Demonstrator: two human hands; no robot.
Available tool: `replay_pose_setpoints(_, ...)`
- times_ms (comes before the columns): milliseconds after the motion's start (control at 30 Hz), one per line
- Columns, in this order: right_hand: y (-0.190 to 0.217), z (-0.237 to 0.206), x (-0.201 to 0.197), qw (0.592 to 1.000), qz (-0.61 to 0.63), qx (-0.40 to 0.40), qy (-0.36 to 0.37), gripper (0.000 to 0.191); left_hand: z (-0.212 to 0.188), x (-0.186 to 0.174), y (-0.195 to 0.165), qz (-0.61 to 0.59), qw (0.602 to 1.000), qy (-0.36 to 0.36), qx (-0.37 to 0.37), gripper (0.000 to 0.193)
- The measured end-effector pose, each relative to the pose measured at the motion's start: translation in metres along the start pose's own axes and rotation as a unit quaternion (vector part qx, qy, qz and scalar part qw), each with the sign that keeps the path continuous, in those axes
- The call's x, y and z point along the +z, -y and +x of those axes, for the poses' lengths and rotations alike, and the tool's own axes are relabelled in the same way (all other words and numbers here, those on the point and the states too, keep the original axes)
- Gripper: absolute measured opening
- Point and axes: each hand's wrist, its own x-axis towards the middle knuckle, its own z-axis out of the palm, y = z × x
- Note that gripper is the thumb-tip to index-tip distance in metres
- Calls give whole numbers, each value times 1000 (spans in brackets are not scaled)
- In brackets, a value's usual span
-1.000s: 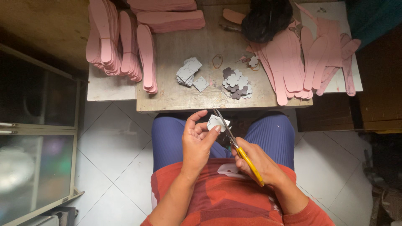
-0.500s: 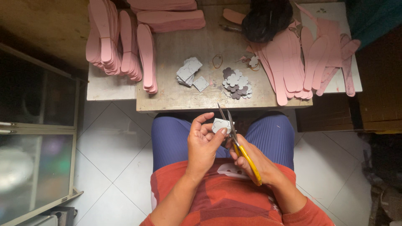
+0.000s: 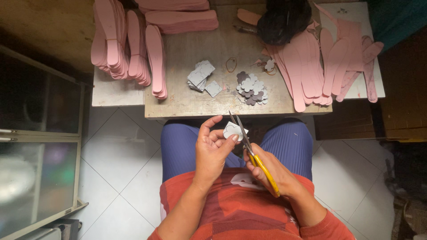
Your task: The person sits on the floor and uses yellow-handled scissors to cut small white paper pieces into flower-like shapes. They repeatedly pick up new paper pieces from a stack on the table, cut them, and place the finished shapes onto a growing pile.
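Over my lap, my left hand point(image 3: 212, 149) pinches a small grey card piece point(image 3: 231, 130) with scalloped, flower-like edges. My right hand point(image 3: 269, 171) grips yellow-handled scissors point(image 3: 249, 149), their blades slightly apart at the right side of the card piece. On the wooden table ahead lie a stack of grey card squares point(image 3: 201, 74) and a pile of cut grey flower shapes point(image 3: 251, 88).
Stacks of pink shoe insoles point(image 3: 120, 42) fill the table's left, more pink insoles point(image 3: 311, 62) fan out on the right. A black plastic bag point(image 3: 284, 18) and a rubber band point(image 3: 231, 64) sit at the back. White tiled floor lies below; a glass cabinet point(image 3: 35, 146) stands at left.
The card piece has turned in my left fingers and both hands have shifted slightly right; the scissors have worked further around its edge.
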Motion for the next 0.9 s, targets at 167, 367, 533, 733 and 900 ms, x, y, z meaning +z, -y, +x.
replay_pose_setpoints(167, -3, 0, -3, 1000, 0, 5, 9, 83, 2, -2, -4, -7, 1000, 1, 13, 64)
replay_pose_setpoints(367, -4, -1, -7, 1000, -21, 7, 13, 78, 3, -2, -9, 18, 999, -22, 30, 66)
replay_pose_setpoints(533, -2, -1, -8, 1000, -18, 5, 25, 76, 3, -2, -12, 34, 999, -21, 34, 68)
replay_pose_setpoints(733, 2, -2, -7, 999, -7, -10, 37, 80, -1, 1, -14, 53, 999, 5, 9, 72)
replay_pose_setpoints(900, -2, -2, -6, 999, -24, -20, 37, 81, -1, 0, -17, 59, 998, 7, 4, 74)
